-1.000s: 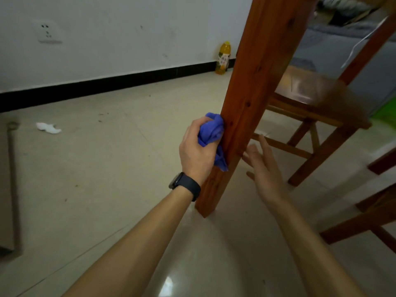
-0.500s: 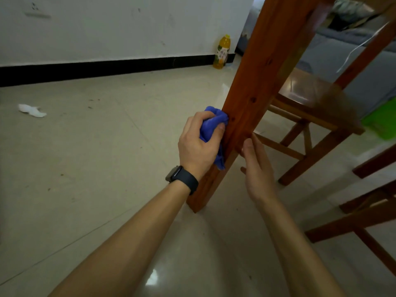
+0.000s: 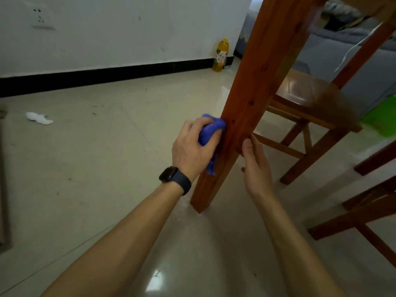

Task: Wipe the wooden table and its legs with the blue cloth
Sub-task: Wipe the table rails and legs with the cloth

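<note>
Blue cloth (image 3: 211, 130), head view: bunched in the left hand (image 3: 192, 150), fingers curled round it. The cloth is pressed to the left face of the wooden table leg (image 3: 246, 108), on its lower half, and a tail of cloth hangs below the palm. Right hand (image 3: 256, 168): fingers straight, tips touching the leg's right edge, holding nothing. Black watch (image 3: 174, 179) on the left wrist. Wooden chair (image 3: 304, 97) behind the leg. Bottle (image 3: 220, 55) of yellow liquid stands at the baseboard. White scrap (image 3: 39, 118) lies on the tiles, far left.
</note>
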`<state>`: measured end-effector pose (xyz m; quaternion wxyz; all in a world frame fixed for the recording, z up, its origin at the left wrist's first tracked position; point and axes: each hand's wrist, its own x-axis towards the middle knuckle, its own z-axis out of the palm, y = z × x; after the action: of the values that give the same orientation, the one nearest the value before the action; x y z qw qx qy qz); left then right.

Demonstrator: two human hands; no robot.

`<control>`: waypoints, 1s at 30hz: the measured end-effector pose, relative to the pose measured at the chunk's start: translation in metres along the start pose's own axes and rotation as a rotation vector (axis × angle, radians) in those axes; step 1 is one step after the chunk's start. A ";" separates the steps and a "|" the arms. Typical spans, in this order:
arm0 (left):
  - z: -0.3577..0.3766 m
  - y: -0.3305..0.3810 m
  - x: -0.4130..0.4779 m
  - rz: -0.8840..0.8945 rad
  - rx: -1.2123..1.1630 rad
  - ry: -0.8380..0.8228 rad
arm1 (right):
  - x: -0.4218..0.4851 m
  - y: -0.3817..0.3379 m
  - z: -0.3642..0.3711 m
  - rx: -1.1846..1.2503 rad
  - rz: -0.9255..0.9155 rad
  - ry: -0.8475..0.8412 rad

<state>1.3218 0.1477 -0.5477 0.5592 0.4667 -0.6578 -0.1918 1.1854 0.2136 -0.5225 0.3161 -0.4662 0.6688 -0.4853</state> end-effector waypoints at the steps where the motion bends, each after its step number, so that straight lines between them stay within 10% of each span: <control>1: 0.003 0.008 0.007 0.033 -0.009 0.022 | 0.000 0.000 -0.001 0.000 -0.008 -0.005; 10: 0.018 -0.002 0.006 0.056 -0.038 0.059 | 0.000 0.000 0.005 0.031 -0.018 0.019; 18: 0.004 -0.077 -0.062 -0.139 0.568 -0.621 | -0.009 -0.005 0.018 0.082 0.032 0.054; 21: 0.002 -0.088 -0.084 -0.359 0.290 -0.630 | -0.030 0.017 0.023 0.015 0.051 -0.036; 25: -0.009 -0.077 -0.092 -0.980 -0.656 -0.531 | -0.071 0.076 0.046 0.022 0.207 -0.211; 30: -0.004 -0.066 -0.122 -1.363 -0.818 -0.779 | -0.103 0.121 0.070 0.196 0.424 -0.229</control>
<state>1.3446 0.2176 -0.6658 0.1828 0.4222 -0.2604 -0.8488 1.2458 0.2957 -0.6627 0.5282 -0.3347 0.6612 -0.4145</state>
